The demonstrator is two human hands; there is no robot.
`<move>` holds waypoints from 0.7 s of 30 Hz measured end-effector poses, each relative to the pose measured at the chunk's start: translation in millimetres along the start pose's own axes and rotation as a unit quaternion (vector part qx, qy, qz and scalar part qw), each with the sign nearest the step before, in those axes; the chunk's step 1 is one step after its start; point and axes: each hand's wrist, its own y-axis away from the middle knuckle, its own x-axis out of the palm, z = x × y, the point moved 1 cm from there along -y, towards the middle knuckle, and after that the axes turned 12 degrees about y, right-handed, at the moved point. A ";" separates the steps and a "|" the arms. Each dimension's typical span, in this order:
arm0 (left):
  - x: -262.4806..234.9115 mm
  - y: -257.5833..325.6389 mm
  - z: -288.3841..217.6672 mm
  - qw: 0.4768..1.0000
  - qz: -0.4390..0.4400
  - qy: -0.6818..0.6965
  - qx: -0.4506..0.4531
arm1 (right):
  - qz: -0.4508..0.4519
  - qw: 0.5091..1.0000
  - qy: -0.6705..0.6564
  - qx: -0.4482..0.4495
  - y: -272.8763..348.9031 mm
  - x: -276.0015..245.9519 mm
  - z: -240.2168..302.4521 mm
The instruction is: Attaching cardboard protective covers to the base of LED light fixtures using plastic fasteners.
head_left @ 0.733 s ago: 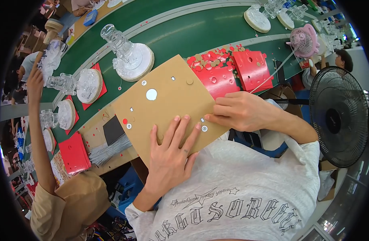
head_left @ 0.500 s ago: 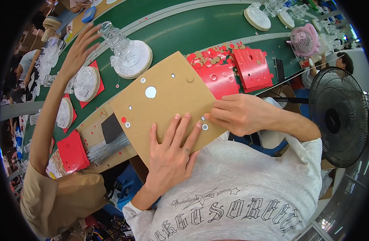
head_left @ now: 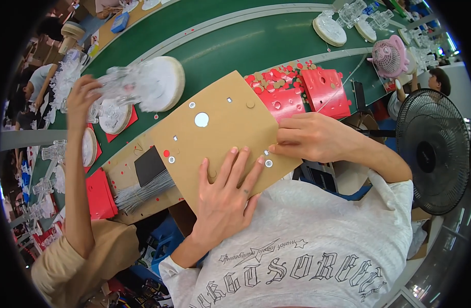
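Note:
A brown cardboard sheet (head_left: 235,120) lies tilted in front of me, with a large round hole, small slots and several metal-ringed holes. Flat on its lower part rests my left hand (head_left: 222,205), fingers spread. My right hand (head_left: 312,137) is at the sheet's right edge, thumb and fingers pinched beside a small slot. Whatever that pinch holds is hidden. A thin pale strand (head_left: 343,83) rises behind the right hand; I cannot tell whether it is held. A red dot (head_left: 166,153) marks the sheet's left side.
At left, a co-worker's hand (head_left: 84,95) holds a clear plastic piece with a round white base (head_left: 166,84). Grey wires (head_left: 145,192) and a black sheet (head_left: 149,165) lie beside the cardboard. Red sheets (head_left: 325,92) and loose discs (head_left: 276,77) sit beyond. A black fan (head_left: 427,149) stands right.
The co-worker's hand has taken hold of the clear piece, and its white base is tipped up. The cardboard sheet and my hands appear slightly further right. The pale strand has come into view.

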 end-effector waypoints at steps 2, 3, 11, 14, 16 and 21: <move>-0.8 1.4 -0.9 1.000 -0.002 0.003 -0.003 | -0.003 1.000 0.014 -0.011 -1.2 0.4 1.1; -1.3 2.3 -0.4 1.000 -0.004 0.002 -0.006 | -0.015 1.000 0.019 -0.019 -1.2 3.8 1.5; -4.2 0.3 -0.8 1.000 0.005 0.007 -0.006 | -0.009 0.997 0.053 -0.060 -5.1 1.0 -0.6; -2.3 2.8 -0.7 1.000 0.005 0.006 -0.012 | 0.009 0.996 0.069 -0.058 -4.2 2.3 1.8; -0.7 5.1 -0.8 1.000 0.008 0.002 -0.003 | -0.015 0.998 0.028 -0.047 -2.7 0.9 2.6; -1.6 7.0 -1.2 1.000 0.007 0.005 0.004 | -0.008 0.999 0.027 -0.042 -2.4 -2.7 6.2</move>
